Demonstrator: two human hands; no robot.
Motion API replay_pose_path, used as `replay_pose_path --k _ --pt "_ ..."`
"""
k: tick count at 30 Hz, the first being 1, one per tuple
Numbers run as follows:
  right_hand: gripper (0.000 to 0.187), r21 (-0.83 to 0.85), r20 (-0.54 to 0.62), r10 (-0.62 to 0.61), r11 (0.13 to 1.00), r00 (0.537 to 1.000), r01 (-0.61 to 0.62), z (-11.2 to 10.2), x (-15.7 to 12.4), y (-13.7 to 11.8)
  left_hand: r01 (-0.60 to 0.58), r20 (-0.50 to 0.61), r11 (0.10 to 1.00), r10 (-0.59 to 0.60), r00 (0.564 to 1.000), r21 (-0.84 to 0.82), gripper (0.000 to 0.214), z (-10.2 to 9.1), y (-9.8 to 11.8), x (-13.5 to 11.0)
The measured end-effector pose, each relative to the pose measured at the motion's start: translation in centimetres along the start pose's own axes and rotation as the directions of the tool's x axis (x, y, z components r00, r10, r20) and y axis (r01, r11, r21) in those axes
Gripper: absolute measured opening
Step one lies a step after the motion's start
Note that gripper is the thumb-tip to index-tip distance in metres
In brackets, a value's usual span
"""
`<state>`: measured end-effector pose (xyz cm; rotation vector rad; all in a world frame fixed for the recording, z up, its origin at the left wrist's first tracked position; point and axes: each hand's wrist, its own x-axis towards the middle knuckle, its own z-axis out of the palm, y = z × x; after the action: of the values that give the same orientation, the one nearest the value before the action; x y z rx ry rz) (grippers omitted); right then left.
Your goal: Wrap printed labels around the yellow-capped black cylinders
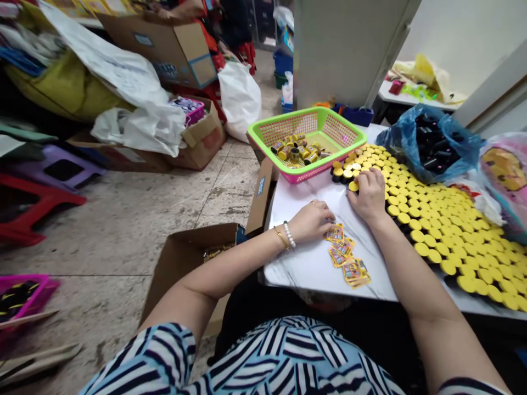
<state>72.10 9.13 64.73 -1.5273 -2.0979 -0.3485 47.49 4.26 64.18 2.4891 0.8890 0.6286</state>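
Note:
My left hand point(313, 219) rests on the white table point(304, 263) with its fingers curled down on the top of a small pile of yellow printed stickers point(345, 257). My right hand point(368, 193) is closed around a black jar with a yellow lid point(353, 186) at the near edge of a wide field of several yellow-lidded jars point(444, 225). A green and pink basket point(307, 140) just beyond holds several labelled jars.
A blue plastic bag point(432, 144) of black jars lies at the table's far right. An open cardboard box point(193, 263) stands on the floor left of the table. Boxes, white bags and plastic stools crowd the floor at left.

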Motion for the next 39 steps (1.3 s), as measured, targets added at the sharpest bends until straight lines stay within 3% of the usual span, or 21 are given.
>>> replay_pose_path --k 3,8,10,12,14,16,17,19,21,22,26,28,30,33,35,39 --pt "0.028 0.035 0.047 0.000 0.999 0.999 -0.002 -0.7 -0.5 -0.5 -0.007 -0.004 1.000 0.007 1.000 -0.002 0.035 0.6 -0.3 0.1" --pt "0.026 0.111 -0.022 -0.067 0.991 0.998 0.069 -2.8 -2.2 -2.1 0.041 -0.033 0.998 -0.042 0.999 -0.043 0.017 1.6 0.2 0.2" --pt "0.028 0.102 -0.058 -0.080 0.991 0.995 0.085 -2.6 -2.7 -2.1 0.039 -0.046 0.994 -0.044 0.998 -0.105 0.014 1.8 0.0 0.3" --pt "0.030 0.113 -0.014 -0.064 0.991 0.998 0.065 -1.8 -2.7 -1.7 0.047 -0.102 0.979 -0.068 0.992 -0.196 0.014 1.4 -0.4 0.1" --pt "0.029 0.120 0.103 -0.035 0.993 0.994 0.022 -1.1 -2.7 -1.6 0.062 -0.220 0.959 -0.126 0.967 -0.276 0.014 0.6 -0.6 -0.3" --pt "0.032 0.121 0.204 -0.007 0.993 0.979 -0.018 -1.2 -2.6 -1.9 0.074 -0.360 0.941 -0.199 0.912 -0.331 0.011 -0.4 -0.7 -0.8" --pt "0.035 0.137 0.198 -0.025 0.991 0.980 -0.003 -1.6 -2.5 -2.2 0.074 -0.409 0.930 -0.229 0.883 -0.361 0.009 -1.0 -0.7 -0.9" --pt "0.042 0.203 0.039 -0.031 0.979 0.999 0.022 -3.1 -2.4 -3.4 0.064 -0.447 0.896 -0.281 0.849 -0.440 0.010 -1.9 -0.6 -0.9" --pt "0.034 0.317 -0.082 0.041 0.948 0.996 -0.013 -5.0 -2.4 -5.2 0.032 -0.453 0.868 -0.289 0.843 -0.495 0.013 -2.7 0.1 -0.8" --pt "0.030 0.393 -0.078 0.087 0.918 0.993 -0.049 -5.8 -2.4 -6.2 0.013 -0.455 0.862 -0.281 0.845 -0.507 0.013 -3.0 0.5 -0.8" --pt "0.030 0.681 0.152 0.177 0.695 0.972 -0.233 -7.2 -2.8 -8.7 -0.020 -0.460 0.849 -0.266 0.847 -0.529 0.016 -3.2 2.6 -1.1" --pt "0.032 0.762 0.253 0.216 0.556 0.943 -0.332 -6.8 -2.9 -8.9 -0.003 -0.426 0.765 -0.355 0.832 -0.644 0.032 -2.7 2.9 -1.1" --pt "0.031 0.802 0.299 0.253 0.455 0.920 -0.386 -6.1 -3.0 -8.7 0.039 -0.305 0.581 -0.482 0.821 -0.813 0.048 -1.8 2.5 -1.2" --pt "0.026 0.809 0.333 0.250 0.420 0.909 -0.412 -5.3 -3.2 -8.6 0.115 -0.086 0.317 -0.557 0.826 -0.941 0.054 -0.9 1.6 -1.3" --pt "0.024 0.781 0.387 0.217 0.439 0.896 -0.444 -5.1 -3.3 -8.7 0.158 -0.029 0.284 -0.558 0.829 -0.946 0.053 -0.9 1.1 -1.4" --pt "0.025 0.672 0.558 0.180 0.475 0.810 -0.568 -5.1 -3.3 -8.5 0.296 0.006 0.422 -0.567 0.824 -0.857 0.049 -1.4 1.0 -1.9"
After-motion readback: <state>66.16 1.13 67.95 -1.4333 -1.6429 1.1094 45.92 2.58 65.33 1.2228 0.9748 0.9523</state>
